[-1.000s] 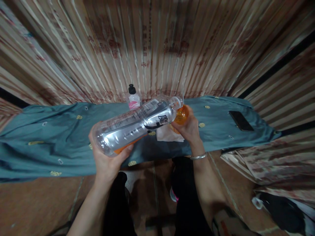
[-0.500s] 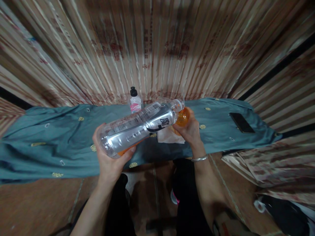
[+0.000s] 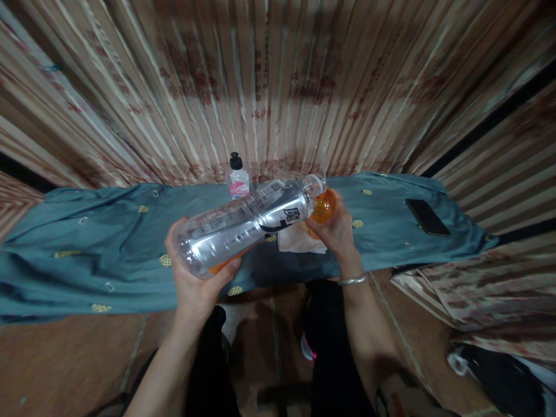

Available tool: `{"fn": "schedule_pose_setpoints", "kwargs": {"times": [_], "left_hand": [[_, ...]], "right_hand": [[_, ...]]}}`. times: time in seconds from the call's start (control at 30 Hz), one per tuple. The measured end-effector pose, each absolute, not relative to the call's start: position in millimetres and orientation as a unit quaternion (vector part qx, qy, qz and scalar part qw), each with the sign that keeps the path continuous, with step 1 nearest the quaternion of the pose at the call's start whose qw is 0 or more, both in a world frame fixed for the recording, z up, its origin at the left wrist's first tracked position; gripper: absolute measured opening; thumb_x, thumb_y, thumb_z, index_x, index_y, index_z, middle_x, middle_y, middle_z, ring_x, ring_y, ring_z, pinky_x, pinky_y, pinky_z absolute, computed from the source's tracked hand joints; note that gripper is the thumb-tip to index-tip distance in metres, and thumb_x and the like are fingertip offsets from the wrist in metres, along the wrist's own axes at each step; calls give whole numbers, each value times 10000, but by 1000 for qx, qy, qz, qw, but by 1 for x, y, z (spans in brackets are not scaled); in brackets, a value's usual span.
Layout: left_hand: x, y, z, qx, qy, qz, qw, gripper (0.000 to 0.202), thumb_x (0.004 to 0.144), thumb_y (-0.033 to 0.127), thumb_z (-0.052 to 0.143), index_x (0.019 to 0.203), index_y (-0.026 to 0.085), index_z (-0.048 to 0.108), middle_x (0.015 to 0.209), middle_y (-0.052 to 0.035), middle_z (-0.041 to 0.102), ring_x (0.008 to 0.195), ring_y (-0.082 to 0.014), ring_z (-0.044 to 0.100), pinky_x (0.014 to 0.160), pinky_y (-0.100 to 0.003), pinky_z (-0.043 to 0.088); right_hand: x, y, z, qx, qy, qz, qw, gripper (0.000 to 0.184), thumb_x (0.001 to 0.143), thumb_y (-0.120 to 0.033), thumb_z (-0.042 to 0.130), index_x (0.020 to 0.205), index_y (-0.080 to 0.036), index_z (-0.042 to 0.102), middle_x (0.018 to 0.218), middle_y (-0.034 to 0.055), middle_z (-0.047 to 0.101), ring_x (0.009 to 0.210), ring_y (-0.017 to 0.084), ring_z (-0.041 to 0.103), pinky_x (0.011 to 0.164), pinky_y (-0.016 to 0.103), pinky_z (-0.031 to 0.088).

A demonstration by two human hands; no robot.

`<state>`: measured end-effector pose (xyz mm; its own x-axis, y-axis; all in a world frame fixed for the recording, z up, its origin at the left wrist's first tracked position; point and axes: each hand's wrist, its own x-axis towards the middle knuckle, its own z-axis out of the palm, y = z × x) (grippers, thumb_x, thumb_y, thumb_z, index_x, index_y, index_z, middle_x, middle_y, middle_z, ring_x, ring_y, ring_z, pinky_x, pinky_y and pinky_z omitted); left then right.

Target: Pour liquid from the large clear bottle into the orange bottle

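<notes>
Left hand [image 3: 195, 292] has the clear bottle [image 3: 230, 234] by its base end, fingers wrapped round the far side, thumb along the near side. Bottle is off the table, tilted, base at left and nearer the body, neck up and to the right. Silver label with black print faces up, orange patch low by the thumb. Right hand [image 3: 339, 229] is closed round the orange bottle [image 3: 324, 205], directly at the clear bottle's neck. Necks overlap in this view; can't tell if they touch or whether anything is flowing. Far-side fingers of the right hand are hidden. Orange tint shows inside the clear bottle's neck. White tissue [image 3: 299, 242] lies on the teal cloth [image 3: 95, 255] under and just left of the right hand. Small bottle [image 3: 238, 186], black cap, pink and white label, stands upright behind the clear bottle, its lower part hidden. Phone [image 3: 427, 217] lies dark on the cloth, well right of the right hand. Silver bracelet [image 3: 353, 280] on the right wrist. Striped curtain [image 3: 260, 87] with red-brown print behind. Tiled floor [image 3: 87, 353] below.
</notes>
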<state>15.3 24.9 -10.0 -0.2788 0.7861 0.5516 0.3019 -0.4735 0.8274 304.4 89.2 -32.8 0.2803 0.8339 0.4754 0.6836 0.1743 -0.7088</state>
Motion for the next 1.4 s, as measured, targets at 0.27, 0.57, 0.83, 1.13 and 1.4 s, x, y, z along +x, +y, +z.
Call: {"fn": "schedule_pose_setpoints", "kwargs": {"times": [0.27, 0.57, 0.83, 1.13, 1.4], "left_hand": [[11, 25, -14, 575, 487, 628, 192, 913, 611, 385, 900, 1445, 358, 529, 1414, -102, 601, 1335, -393, 597, 1186, -644, 464], [10, 26, -15, 582, 494, 624, 166, 914, 633, 472, 894, 1458, 350, 522, 1425, -109, 586, 1344, -409, 597, 1189, -661, 472], [11, 26, -16, 586, 496, 621, 159, 908, 636, 462, 888, 1457, 349, 518, 1419, -99, 590, 1339, -388, 599, 1186, -624, 487], [10, 26, -15, 587, 491, 619, 178, 903, 630, 451, 894, 1448, 348, 525, 1407, -101, 591, 1343, -397, 597, 1183, -633, 480], [11, 26, -14, 577, 489, 629, 180, 901, 616, 408, 909, 1435, 337, 540, 1421, -101, 585, 1342, -378, 588, 1199, -611, 465]], "right_hand": [[304, 90, -36, -629, -601, 45, 491, 828, 709, -436, 849, 1442, -249, 513, 1303, 136, 743, 1136, 361, 753, 962, 530, 626], [304, 89, -32, -643, -597, 85, 473, 867, 702, -421, 839, 1465, -213, 485, 1350, 172, 704, 1234, 392, 708, 1030, 564, 587], [305, 89, -32, -632, -593, 83, 492, 831, 688, -386, 830, 1439, -222, 513, 1331, 158, 724, 1204, 386, 723, 1017, 573, 597], [304, 89, -32, -629, -595, 76, 494, 800, 692, -372, 817, 1422, -237, 519, 1324, 145, 734, 1204, 377, 728, 1000, 555, 608], [302, 89, -31, -640, -589, 66, 489, 805, 685, -395, 840, 1408, -213, 536, 1296, 159, 739, 1159, 384, 739, 992, 553, 607]]}}
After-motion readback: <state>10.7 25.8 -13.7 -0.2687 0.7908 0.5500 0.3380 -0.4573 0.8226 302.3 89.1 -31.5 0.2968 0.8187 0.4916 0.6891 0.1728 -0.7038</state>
